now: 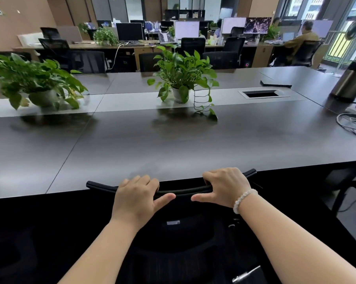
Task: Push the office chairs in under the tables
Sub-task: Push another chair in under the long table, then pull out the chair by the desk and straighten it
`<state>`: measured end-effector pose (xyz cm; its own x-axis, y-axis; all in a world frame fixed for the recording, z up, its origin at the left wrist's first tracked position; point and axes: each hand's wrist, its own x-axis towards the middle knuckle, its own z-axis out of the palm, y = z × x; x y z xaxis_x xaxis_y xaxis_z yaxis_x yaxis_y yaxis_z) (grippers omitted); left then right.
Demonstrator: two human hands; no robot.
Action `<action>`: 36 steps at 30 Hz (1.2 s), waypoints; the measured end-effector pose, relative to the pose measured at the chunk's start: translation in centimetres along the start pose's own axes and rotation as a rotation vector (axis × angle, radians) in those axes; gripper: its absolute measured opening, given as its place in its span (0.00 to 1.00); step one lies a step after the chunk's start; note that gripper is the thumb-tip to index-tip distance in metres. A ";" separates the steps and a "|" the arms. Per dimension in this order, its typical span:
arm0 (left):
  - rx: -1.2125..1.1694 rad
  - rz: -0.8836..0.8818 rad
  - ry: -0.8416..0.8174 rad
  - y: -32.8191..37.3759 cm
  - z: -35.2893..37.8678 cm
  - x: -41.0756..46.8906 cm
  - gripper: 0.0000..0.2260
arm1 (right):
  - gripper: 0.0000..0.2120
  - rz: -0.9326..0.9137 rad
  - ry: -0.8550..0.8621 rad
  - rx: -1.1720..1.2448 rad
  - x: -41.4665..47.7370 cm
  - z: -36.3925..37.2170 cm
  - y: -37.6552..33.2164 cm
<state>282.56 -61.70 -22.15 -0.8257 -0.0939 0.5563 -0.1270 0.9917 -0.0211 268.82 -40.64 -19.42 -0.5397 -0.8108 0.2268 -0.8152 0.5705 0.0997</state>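
Note:
A black mesh office chair point(183, 232) stands directly below me, its curved top rail level with the near edge of the long dark table point(173, 144). My left hand point(136, 197) grips the left part of the rail, fingers over the top and thumb behind. My right hand point(224, 187), with a white bead bracelet on the wrist, grips the right part the same way. The chair's seat and base are hidden in the dark below the backrest.
Two potted green plants point(183, 78) point(35, 83) stand on the table. A cable slot point(263, 94), a steel flask point(351, 83) and loose cables point(353, 124) lie at the right. Another chair point(349, 191) stands at the right. Black chairs point(87, 61) line the far side, with people at desks beyond.

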 end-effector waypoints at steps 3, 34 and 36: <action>-0.002 0.012 -0.014 -0.2 -0.1 0.1 0.32 | 0.46 0.002 0.034 -0.006 0.1 0.2 0.1; -0.909 -0.752 -0.310 12.4 -19.1 -7.6 0.07 | 0.12 0.661 0.027 1.358 -15.3 -18.6 -3.2; -0.905 -0.708 -0.343 13.8 -20.3 -8.1 0.06 | 0.13 0.706 0.090 1.345 -18.0 -19.9 -2.8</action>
<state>298.70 -45.45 -10.07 -0.8495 -0.5257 -0.0446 -0.2928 0.3996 0.8687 285.00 -25.06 -4.55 -0.9153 -0.3927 -0.0897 -0.0107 0.2463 -0.9691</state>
